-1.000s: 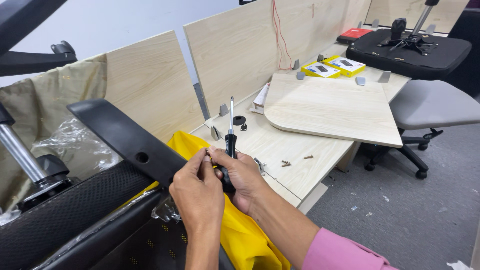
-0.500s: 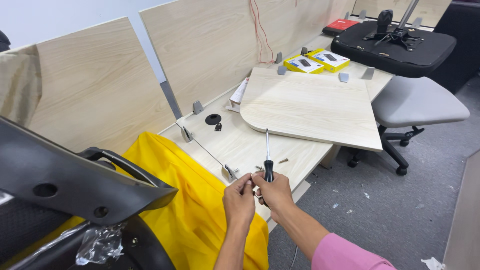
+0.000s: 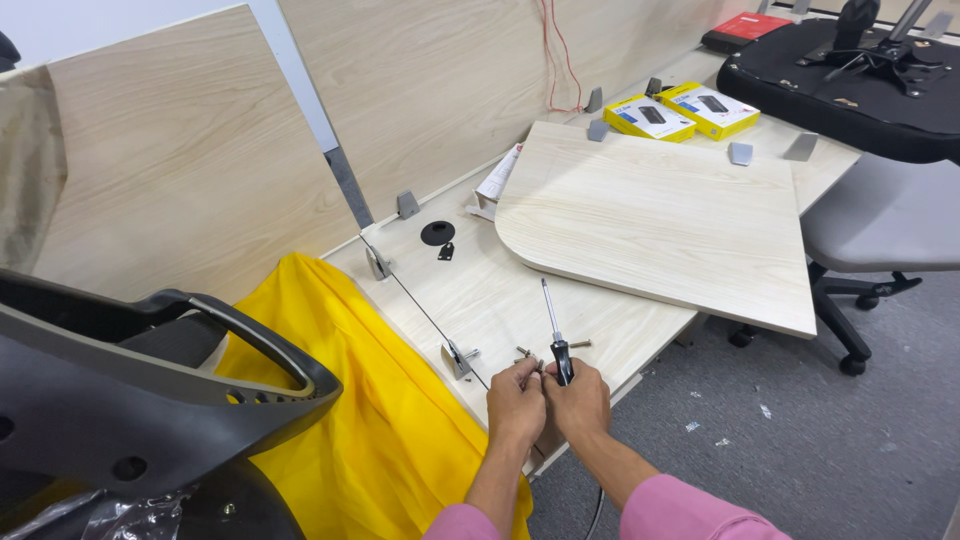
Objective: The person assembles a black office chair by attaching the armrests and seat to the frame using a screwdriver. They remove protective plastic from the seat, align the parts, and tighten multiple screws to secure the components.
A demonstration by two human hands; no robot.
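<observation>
Fingers (image 3: 560, 385) of right hand (image 3: 578, 402) closing round screwdriver (image 3: 556, 340), pointing away over desk (image 3: 480, 290), left hand (image 3: 515, 400) pinching beside it, contents unclear, loose screws (image 3: 524, 352) lying just beyond.

Pale wood partition panels (image 3: 190, 170) stand along the far side of a light wood desk (image 3: 470, 290), joined by a grey metal post (image 3: 335, 150). A loose rounded wood board (image 3: 665, 215) lies on the desk to the right. A yellow cloth (image 3: 380, 420) drapes over the near left edge, beside a black plastic chair part (image 3: 150, 390). Right of the desk stands a grey office chair (image 3: 885, 215) on grey carpet (image 3: 800, 450), which is flecked with small white scraps. The light is even and bright.
</observation>
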